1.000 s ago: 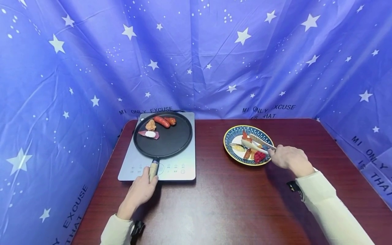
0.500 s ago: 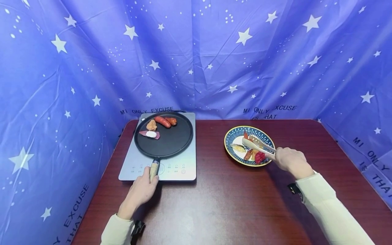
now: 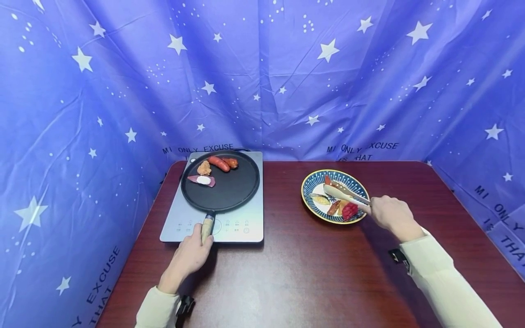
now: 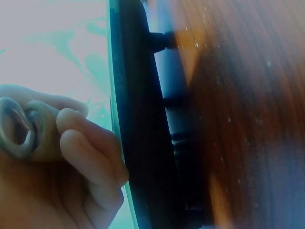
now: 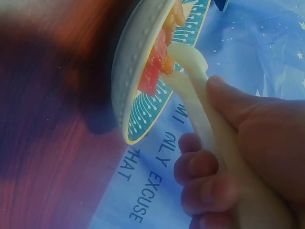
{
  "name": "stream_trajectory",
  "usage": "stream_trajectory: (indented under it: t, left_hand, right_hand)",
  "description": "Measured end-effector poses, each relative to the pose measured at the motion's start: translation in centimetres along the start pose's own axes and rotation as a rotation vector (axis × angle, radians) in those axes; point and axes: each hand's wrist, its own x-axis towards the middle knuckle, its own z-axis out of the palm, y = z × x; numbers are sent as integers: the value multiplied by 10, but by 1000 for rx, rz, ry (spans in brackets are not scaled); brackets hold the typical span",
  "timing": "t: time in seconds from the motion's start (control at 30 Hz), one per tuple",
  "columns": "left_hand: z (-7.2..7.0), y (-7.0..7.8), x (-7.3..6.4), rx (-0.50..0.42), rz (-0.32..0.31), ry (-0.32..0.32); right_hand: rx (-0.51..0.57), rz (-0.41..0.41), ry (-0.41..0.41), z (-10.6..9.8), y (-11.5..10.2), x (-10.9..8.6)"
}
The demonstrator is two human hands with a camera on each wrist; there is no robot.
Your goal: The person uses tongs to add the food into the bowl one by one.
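Note:
In the head view my left hand (image 3: 190, 250) grips the wooden-looking handle (image 3: 208, 226) of a flat black frying pan (image 3: 229, 191). The left wrist view shows the fingers curled round that handle, with a metal hanging ring at its end. My right hand (image 3: 391, 212) holds pale tongs (image 3: 344, 195) over a blue-patterned plate (image 3: 308, 204) with a yellow rim. The tongs' tips are among the food there: a red strip (image 3: 327, 180), a yellowish piece (image 3: 320, 199), a brown piece (image 3: 333, 209) and a crimson piece (image 3: 350, 211). Whether the tips pinch anything is unclear.
The pan stands on a silver induction cooker (image 3: 176, 225) on a dark red wooden table (image 3: 279, 269). A sausage (image 3: 219, 163), a glazed brown piece (image 3: 232, 162), a fried lump (image 3: 204, 168) and a purple-and-white piece (image 3: 203, 181) lie in the pan. Starry blue curtains (image 3: 270, 68) surround the table.
The tongs' two arms have come closer together over the plate, and my right hand has shifted slightly right. My left hand and the pan stay put; the head view has drifted a little.

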Motion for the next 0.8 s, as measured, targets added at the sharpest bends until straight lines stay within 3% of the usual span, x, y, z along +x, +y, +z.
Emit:
stream_trajectory:
  t: [0.8]
  left_hand:
    - [2,-1,0,-4,10,7]
  right_hand:
    - [68,-8,39,5,9,-1]
